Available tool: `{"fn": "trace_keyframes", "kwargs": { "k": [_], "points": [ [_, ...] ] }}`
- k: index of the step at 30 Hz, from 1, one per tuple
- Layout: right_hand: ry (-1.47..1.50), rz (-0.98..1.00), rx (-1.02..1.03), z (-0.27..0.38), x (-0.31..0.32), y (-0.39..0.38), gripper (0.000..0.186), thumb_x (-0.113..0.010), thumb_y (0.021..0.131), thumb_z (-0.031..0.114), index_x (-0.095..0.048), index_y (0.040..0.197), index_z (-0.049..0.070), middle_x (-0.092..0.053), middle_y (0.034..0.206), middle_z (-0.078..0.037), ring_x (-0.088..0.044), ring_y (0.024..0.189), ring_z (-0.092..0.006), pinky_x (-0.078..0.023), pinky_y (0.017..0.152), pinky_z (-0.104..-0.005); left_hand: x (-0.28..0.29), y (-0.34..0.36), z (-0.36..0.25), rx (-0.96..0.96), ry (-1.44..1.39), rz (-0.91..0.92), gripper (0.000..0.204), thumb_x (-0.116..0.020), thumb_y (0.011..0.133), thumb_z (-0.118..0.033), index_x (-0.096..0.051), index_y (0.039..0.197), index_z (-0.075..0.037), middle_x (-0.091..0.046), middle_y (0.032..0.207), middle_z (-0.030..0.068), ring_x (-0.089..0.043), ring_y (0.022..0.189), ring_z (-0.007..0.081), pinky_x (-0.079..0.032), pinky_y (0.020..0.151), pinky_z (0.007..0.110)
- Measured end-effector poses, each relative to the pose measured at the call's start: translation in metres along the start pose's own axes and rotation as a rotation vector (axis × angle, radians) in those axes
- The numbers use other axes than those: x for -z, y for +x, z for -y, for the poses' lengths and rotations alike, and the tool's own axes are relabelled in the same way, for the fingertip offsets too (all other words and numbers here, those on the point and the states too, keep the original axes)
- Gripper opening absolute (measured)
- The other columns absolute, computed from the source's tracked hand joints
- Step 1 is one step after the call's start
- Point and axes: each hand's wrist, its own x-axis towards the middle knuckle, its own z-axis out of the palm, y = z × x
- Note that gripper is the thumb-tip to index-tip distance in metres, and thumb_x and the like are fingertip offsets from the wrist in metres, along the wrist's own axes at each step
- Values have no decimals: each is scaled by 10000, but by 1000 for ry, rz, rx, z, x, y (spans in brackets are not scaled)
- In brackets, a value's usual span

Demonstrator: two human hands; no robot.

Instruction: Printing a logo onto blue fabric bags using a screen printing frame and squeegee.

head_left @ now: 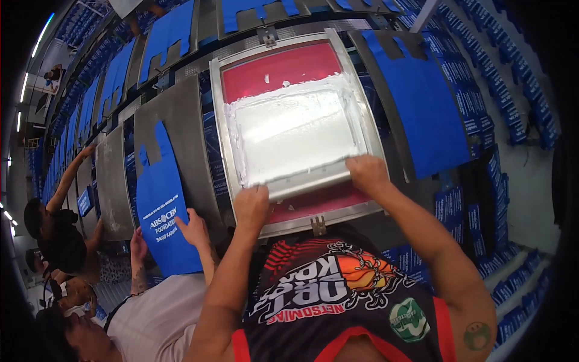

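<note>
Squeegee, straight silver-grey bar (309, 181): centre of view, gripped at its ends by left hand (251, 209) and right hand (369, 175) | Red screen in rectangular metal frame (221, 139): upper centre, lowered | White paste (295, 123): spread mid-screen; stroke apparently nearly done, screen not yet raised.
</note>
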Motion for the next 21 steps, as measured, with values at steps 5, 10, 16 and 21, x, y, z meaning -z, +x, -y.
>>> {"fn": "trace_keyframes", "kwargs": {
  "k": [5,10,16,21],
  "points": [
    [-180,64,-113,-44,14,153,109,-548,773,126,-650,770,89,-666,750,-149,-676,698,-310,-539,586,-422,1,156,61,67,109,25,88,-621,737,-169,-657,766,-93,-669,752,154,-668,697,333,-529,598,448],
    [-45,405,-207,-25,35,77,124,-610,710,111,-669,818,93,-679,816,-145,-669,800,-332,-533,698,-440,27,95,22,107,75,413,186,-580,785,-168,-659,936,-95,-674,799,182,-677,767,355,-538,662,479],
    [-77,150,-207,-27,8,60,55,-587,739,101,-641,745,104,-672,737,-127,-678,709,-294,-534,605,-439,-14,75,23,64,18,47,82,-562,743,-128,-642,731,-111,-653,714,133,-646,619,316,-518,549,437],
    [-158,256,-124,-52,33,173,211,-611,718,175,-672,900,88,-682,832,-142,-676,815,-307,-539,672,-435,27,180,58,88,156,261,249,-692,733,-292,-675,903,-112,-683,824,147,-673,769,319,-529,633,465]
  ]
}}
